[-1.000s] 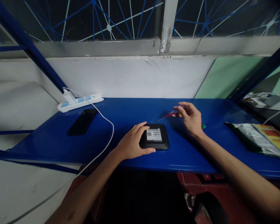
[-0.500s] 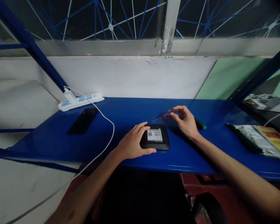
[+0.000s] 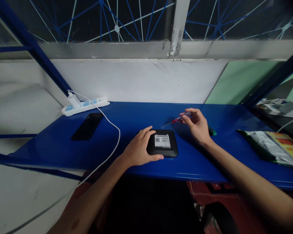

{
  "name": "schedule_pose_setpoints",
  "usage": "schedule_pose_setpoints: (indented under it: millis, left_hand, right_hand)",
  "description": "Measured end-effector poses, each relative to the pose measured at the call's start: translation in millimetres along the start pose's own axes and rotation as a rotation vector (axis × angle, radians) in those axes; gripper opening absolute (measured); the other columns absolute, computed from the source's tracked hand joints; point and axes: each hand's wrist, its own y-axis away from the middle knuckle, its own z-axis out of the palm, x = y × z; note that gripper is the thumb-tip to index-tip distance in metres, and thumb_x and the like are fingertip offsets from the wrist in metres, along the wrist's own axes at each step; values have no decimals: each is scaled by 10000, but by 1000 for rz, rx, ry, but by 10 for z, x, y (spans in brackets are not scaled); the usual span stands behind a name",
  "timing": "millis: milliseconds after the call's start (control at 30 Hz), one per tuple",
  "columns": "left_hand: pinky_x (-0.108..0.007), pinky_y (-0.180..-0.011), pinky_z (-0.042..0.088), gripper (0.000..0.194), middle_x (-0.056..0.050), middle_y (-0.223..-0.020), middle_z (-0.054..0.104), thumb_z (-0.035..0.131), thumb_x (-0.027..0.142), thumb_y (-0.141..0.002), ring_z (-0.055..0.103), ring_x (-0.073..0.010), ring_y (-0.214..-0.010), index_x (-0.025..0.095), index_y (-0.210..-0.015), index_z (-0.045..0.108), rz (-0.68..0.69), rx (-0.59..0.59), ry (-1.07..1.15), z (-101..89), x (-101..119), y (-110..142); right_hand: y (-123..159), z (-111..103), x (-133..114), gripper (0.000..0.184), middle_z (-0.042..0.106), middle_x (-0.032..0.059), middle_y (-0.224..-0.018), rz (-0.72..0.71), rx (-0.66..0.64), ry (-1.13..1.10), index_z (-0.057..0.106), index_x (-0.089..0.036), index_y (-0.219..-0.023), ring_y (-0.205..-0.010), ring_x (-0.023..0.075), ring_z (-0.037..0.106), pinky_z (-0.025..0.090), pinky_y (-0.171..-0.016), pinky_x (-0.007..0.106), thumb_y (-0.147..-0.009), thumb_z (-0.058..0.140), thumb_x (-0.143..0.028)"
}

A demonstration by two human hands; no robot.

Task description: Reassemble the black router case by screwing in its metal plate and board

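Red-and-clear screwdriver (image 3: 176, 120) pinched in right hand (image 3: 197, 126), slightly further right than before, black box (image 3: 164, 151) flat on blue table (image 3: 51, 146), white label (image 3: 162, 141) up, left hand (image 3: 139, 148) clasping the box's left side.

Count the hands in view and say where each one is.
2: the left hand is on the left side of the device; the right hand, right of it, holds a screwdriver.

dim — edges stretched and soft
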Motion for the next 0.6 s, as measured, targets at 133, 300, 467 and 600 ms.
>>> schedule_pose_setpoints:
  millis: [133, 300, 467, 600]
  left_hand:
    - [-607, -1139, 382, 934, -195, -1523, 407, 766, 672, -677, 410, -404, -1401, 194, -1392, 402, 0, 13, -18, -9, 8, -13]
    - [-618, -1128, 384, 922, -183, -1509, 425, 759, 690, -676, 427, -401, -1386, 216, -1385, 407, -1, 29, -20, -14, 9, -24]
    - [-584, -1147, 377, 936, -196, -1506, 431, 755, 699, -688, 416, -383, -1396, 180, -1385, 408, 2, 43, -35, 1, -7, -21]
    - [-588, -1139, 388, 916, -192, -1497, 443, 762, 685, -688, 433, -383, -1386, 193, -1379, 416, 11, 58, -36, 12, -9, -24]
  right_hand:
    - [-47, -50, -22, 343, 726, 29, -969, 42, 38, -77, 587, -281, -1095, -758, 186, 715, 630, -777, 412, -806, 736, -389]
    - [-63, -66, -42, 385, 742, 11, -881, 145, -17, -186, 603, -271, -1072, -649, 155, 686, 614, -676, 365, -753, 786, -386]
    - [-22, -34, -74, 391, 740, 3, -821, 234, -137, -198, 617, -240, -1051, -583, 131, 655, 567, -602, 329, -743, 799, -398]
    - [2, -25, -80, 387, 711, -15, -763, 282, -177, -187, 626, -232, -1051, -552, 118, 620, 529, -589, 316, -745, 798, -394]
